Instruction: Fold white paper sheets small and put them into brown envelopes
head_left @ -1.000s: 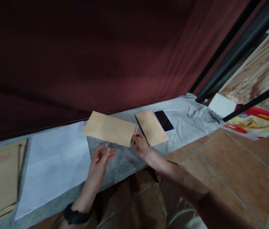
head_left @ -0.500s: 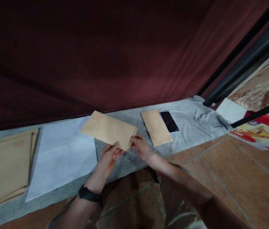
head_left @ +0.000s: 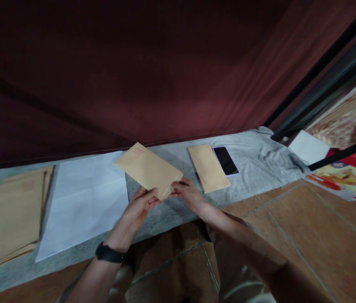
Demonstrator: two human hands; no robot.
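A tan paper envelope (head_left: 149, 168) with small red print at its far corner is held tilted above the grey cloth. My left hand (head_left: 141, 205) is closed on its lower edge, thumb on top and fingers beneath. My right hand (head_left: 188, 192) pinches the right end, at what looks like the flap; its fingertips are partly hidden. To the right, a second tan envelope (head_left: 208, 168) lies flat, with a dark-screened phone (head_left: 226, 160) touching its far side. White sheets of paper (head_left: 84, 206) lie left of my hands.
A stack of larger tan envelopes (head_left: 9, 219) lies at the far left. Grey cloth (head_left: 260, 164) covers the long surface, backed by a dark red curtain (head_left: 165, 84). On the right are a black metal bar (head_left: 345, 151), a colourful box (head_left: 351, 172) and tiled floor (head_left: 291, 227).
The held envelope has turned, its far left end swinging slightly right and away from me. Its right end now looks flatter, the flap folded over. Both hands keep their grip.
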